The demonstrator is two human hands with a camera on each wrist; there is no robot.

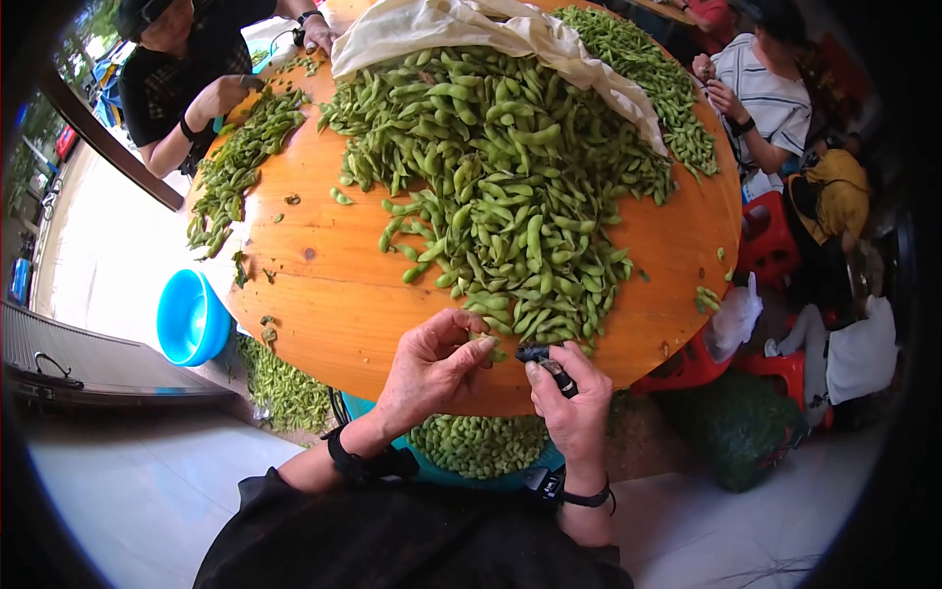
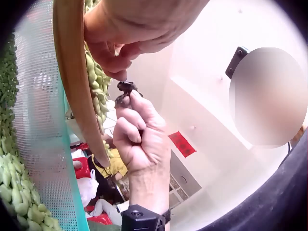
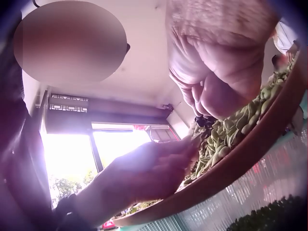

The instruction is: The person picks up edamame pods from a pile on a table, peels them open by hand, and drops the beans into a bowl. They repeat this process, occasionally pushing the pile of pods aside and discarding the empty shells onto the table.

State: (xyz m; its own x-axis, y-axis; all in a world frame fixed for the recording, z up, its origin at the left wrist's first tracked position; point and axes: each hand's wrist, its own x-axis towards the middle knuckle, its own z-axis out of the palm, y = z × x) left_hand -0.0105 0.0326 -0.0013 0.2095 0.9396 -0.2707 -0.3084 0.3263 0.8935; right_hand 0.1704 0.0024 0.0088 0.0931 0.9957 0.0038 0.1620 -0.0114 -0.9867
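Observation:
My left hand [image 1: 432,361] is over the near edge of the round wooden table, pinching a green soybean pod [image 1: 497,354] between thumb and fingertips. Close by on the right, my right hand [image 1: 577,398] grips a small black tool [image 1: 533,351], its tip pointing at the pod. In the left wrist view the black tool [image 2: 127,89] sticks out past the thumb and curled fingers; its exact kind I cannot tell. A big heap of soybean pods [image 1: 491,167] spreads just beyond both hands. The right wrist view shows both hands close together beside the heap.
Below the table edge stands a teal mesh basket [image 2: 43,82] holding more pods. A pale cloth [image 1: 442,27] covers the heap's back. At left are a blue basin [image 1: 189,319] and pods on the floor [image 1: 285,388]. Other people sit around the table [image 1: 324,285]; red stools [image 1: 767,236] stand at right.

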